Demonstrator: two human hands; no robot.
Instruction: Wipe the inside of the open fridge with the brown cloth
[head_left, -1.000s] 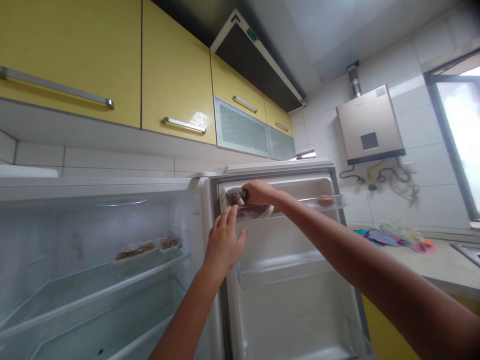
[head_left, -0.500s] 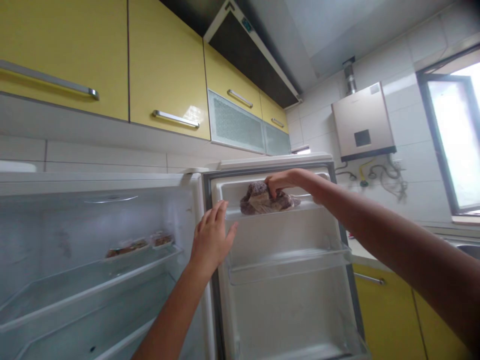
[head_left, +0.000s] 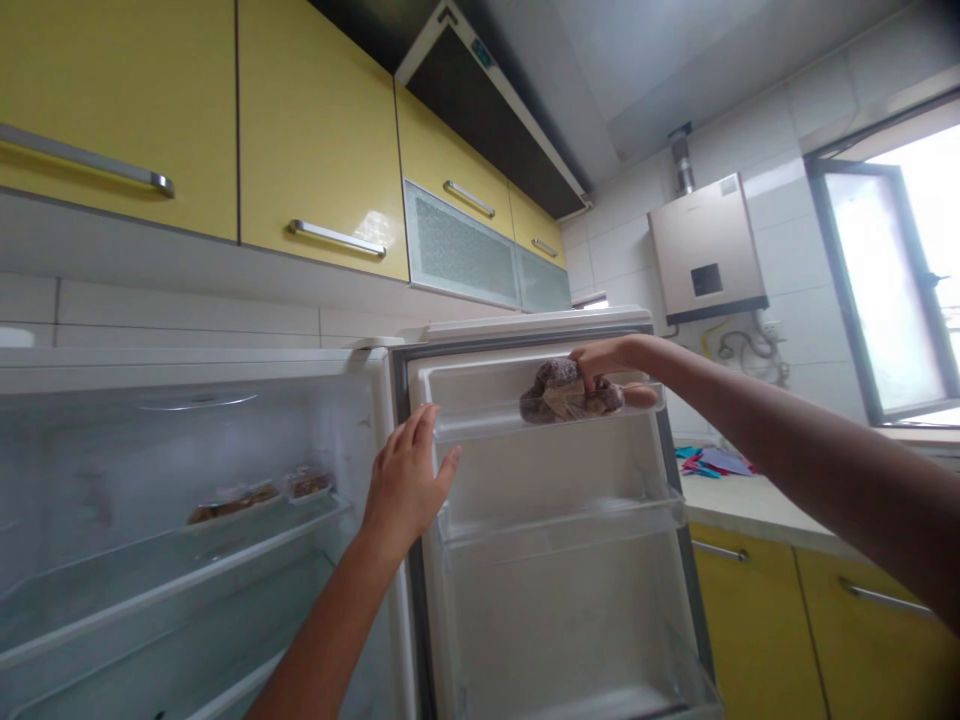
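A clear plastic bag of dark, speckled brown food (head_left: 555, 393) lies in the top door shelf (head_left: 480, 425) of the open fridge. My right hand (head_left: 606, 360) reaches over the shelf from the right, its fingers closed on the upper right part of the bag. What exactly fills the bag is too blurred to name. My left hand (head_left: 409, 475) is raised with fingers stretched and thumb apart, at the hinge-side end of the same shelf. It holds nothing; whether its fingertips touch the shelf I cannot tell.
Inside the fridge, packs of food (head_left: 236, 500) rest on the upper glass shelf (head_left: 172, 570). A lower clear door shelf (head_left: 562, 525) sits beneath the bag. Yellow wall cabinets (head_left: 315, 130) hang above. Behind the door, a countertop (head_left: 750, 500) carries colourful cloths or packets (head_left: 709, 462).
My right hand has slid the bag to the right along the top door shelf, away from my left hand. The view has turned slightly right.
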